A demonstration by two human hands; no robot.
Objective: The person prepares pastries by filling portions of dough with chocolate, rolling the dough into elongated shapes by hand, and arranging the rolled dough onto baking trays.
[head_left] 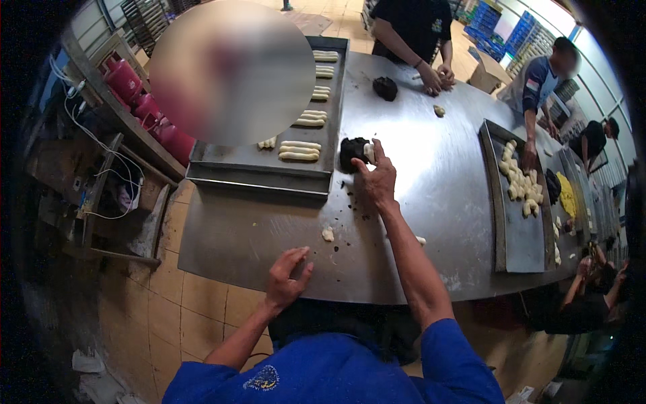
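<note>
Right arm (pixel 412 262) outstretched, left fingers (pixel 292 256) half-curled

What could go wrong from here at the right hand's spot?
1. The pale dough piece at the right hand sits against the dark lump, so it could get smudged.
2. Dark crumbs litter the table and might stick to dough set there.
3. The lump is close to the tray; a careless sweep might knock its rim.

lump (pixel 351 154) on table (pixel 441 202) between two trays (pixel 259 182)
</note>
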